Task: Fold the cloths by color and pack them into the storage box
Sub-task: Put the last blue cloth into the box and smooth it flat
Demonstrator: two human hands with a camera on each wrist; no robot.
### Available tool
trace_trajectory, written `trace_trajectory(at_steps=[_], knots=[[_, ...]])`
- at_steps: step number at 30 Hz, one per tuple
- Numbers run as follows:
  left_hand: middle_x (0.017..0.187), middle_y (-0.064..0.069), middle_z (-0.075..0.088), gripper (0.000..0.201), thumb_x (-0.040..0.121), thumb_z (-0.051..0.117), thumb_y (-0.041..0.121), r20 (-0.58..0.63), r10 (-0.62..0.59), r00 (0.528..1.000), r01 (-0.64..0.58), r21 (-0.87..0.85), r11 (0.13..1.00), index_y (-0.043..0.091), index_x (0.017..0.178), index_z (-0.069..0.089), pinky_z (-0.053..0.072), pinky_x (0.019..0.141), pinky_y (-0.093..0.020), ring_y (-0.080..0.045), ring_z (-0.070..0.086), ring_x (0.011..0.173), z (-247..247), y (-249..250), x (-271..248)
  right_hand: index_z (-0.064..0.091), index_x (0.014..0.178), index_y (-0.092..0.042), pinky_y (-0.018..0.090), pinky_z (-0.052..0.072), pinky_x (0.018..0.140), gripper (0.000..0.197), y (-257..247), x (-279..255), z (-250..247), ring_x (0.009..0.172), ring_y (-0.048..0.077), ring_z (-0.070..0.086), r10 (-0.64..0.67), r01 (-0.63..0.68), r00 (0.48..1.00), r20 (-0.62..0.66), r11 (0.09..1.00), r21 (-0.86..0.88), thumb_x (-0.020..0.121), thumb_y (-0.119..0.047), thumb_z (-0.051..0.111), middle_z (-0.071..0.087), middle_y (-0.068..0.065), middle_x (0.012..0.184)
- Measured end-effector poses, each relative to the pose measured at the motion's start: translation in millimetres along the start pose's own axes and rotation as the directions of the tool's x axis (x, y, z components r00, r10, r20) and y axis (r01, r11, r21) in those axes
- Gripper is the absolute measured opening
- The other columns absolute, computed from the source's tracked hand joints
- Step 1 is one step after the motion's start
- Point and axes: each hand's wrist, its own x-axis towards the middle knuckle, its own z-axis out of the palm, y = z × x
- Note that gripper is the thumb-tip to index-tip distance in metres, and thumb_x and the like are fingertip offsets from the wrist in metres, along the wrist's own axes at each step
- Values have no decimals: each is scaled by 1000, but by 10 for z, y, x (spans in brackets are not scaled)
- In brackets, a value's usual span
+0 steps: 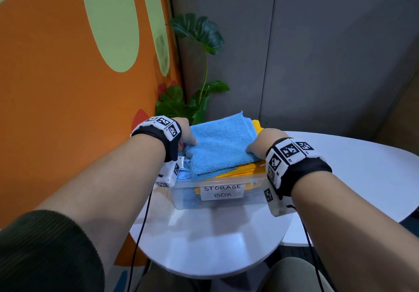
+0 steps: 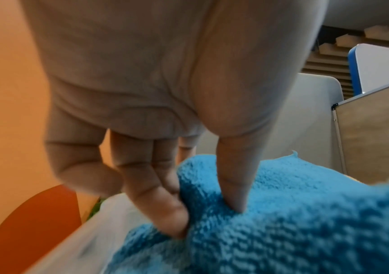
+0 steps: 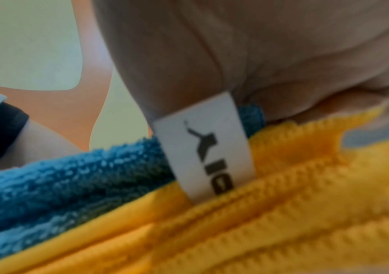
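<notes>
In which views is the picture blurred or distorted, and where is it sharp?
Head view: sharp on the storage box label, with straight edges bending at the frame's sides. Left wrist view: the blue cloth blurs close to the lens. Right wrist view: soft overall, the yellow cloths smeared, the white tag readable.

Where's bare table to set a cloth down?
Bare table between the box and the near edge, and right of the right hand. Crowded: the box top, where both hands, left too, hold the blue cloth over yellow cloths.

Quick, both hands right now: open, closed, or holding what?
Left hand: thumb and fingers pinch the blue cloth.
Right hand: on the blue cloth's right edge; grip cannot be told.
</notes>
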Motion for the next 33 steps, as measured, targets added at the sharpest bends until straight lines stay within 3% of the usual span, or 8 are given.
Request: trace_trajectory(at_steps=[4, 9, 14, 19, 23, 25, 29, 33], knots=[[85, -7, 72, 19, 78, 74, 16, -75, 21, 997, -11, 138, 990, 8, 91, 64, 51, 63, -30, -21, 65, 73, -32, 52, -44, 41, 68, -11, 24, 36, 50, 31, 13, 27, 56, 60, 15, 45, -15, 16, 1000, -24, 999, 48, 91, -29, 53, 40, 2, 72], [93, -9, 68, 37, 79, 64, -5, -74, 14, 997, -6, 111, 994, 8, 112, 53, 51, 54, -30, -26, 69, 80, -72, 66, -108, 39, 79, -10, 29, 42, 66, 27, 6, 23, 64, 84, 21, 50, -23, 22, 1000, 8, 992, 128, 94, -30, 49, 36, 5, 91], [101, -14, 64, 34, 90, 46, 2, -85, 32, 996, -24, 101, 995, 8, 122, 38, 49, 58, -34, -29, 69, 89, -113, 92, -198, 35, 125, -4, 24, 30, 46, 42, -11, 17, 101, 69, 17, 47, 42, 10, 991, -130, 928, 372, 90, -14, 57, 41, 3, 77], [76, -6, 59, 12, 91, 47, 13, -142, 235, 962, -212, 159, 964, 8, 95, 56, 39, 48, -25, -24, 63, 77, -198, 238, -438, 40, 126, -8, 28, 37, 61, 37, -1, -3, 95, 88, 24, 51, 5, 130, 968, -250, 844, 520, 91, -12, 51, 54, 9, 104], [93, 1, 70, 19, 95, 53, 28, -14, 376, 926, -364, -285, 887, 17, 106, 65, 43, 62, -24, -11, 67, 79, -194, 337, -644, 50, 97, -17, 30, 39, 64, 6, -46, -102, -20, 83, 22, 47, -24, 252, 946, -323, 681, 688, 93, -21, 47, 49, 1, 85], [95, 4, 72, 23, 93, 58, 35, 12, 446, 895, -405, -397, 824, 19, 109, 64, 44, 68, -25, -8, 69, 83, -203, 363, -750, 58, 93, -13, 41, 52, 70, 16, -75, -167, -85, 85, 27, 56, -35, 274, 954, -299, 508, 816, 94, -21, 45, 57, 8, 85], [96, 4, 74, 40, 81, 70, 47, -30, 485, 874, -464, -346, 815, 22, 112, 62, 52, 74, -26, -1, 69, 85, -214, 366, -892, 63, 111, -13, 45, 57, 80, 25, -100, -282, -136, 98, 30, 64, -99, 197, 978, -181, 183, 963, 94, -10, 45, 61, 16, 120], [92, 8, 71, 51, 69, 79, 51, -248, 434, 866, -487, -224, 844, 22, 107, 61, 51, 72, -24, -5, 63, 84, -151, 359, -989, 58, 122, -4, 31, 53, 66, 29, -135, -413, -136, 75, 22, 60, -142, 116, 983, -115, 1, 993, 95, -7, 47, 61, 22, 121]])
